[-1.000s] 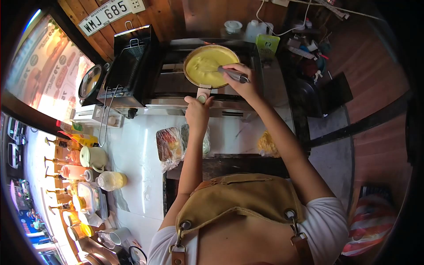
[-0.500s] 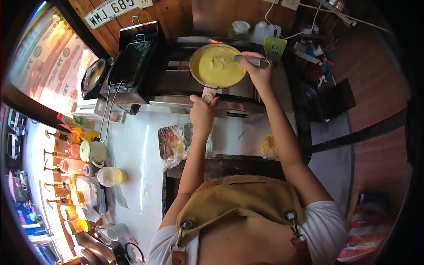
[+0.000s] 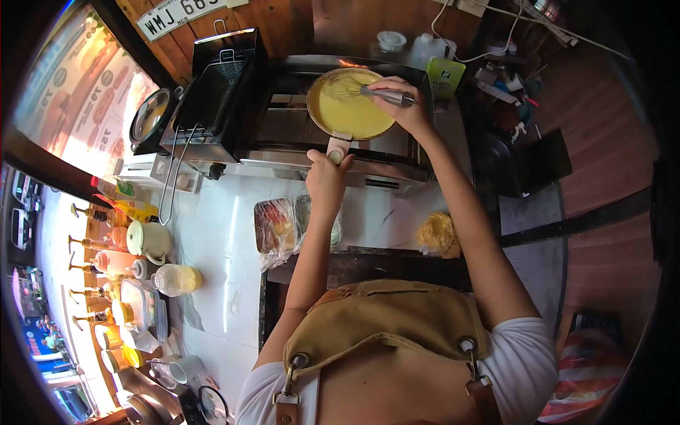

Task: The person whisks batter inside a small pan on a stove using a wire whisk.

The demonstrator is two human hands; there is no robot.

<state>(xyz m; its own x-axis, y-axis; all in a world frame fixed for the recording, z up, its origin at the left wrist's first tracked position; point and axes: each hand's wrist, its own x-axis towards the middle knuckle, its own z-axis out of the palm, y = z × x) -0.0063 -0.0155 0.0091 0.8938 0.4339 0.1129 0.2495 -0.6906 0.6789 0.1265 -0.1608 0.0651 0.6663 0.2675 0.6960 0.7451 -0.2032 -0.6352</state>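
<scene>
A round pan with a smooth yellow mixture in it sits on the stove. My left hand is closed around the pan's pale handle, on the near side. In my right hand is a whisk, gripped by its metal handle from the right. The whisk's wires reach into the mixture toward the pan's upper left part. An orange flame or glow shows behind the pan's far rim.
Left of the stove stands a black fryer with a wire basket. Plastic-wrapped trays and a bag of yellow food lie on the near counter. Pump bottles and jars line the left side. A green pouch stands back right.
My right hand has moved up and left, carrying the whisk toward the pan's far side. The mixture's raised swirl has smoothed out. My left hand stays on the handle.
</scene>
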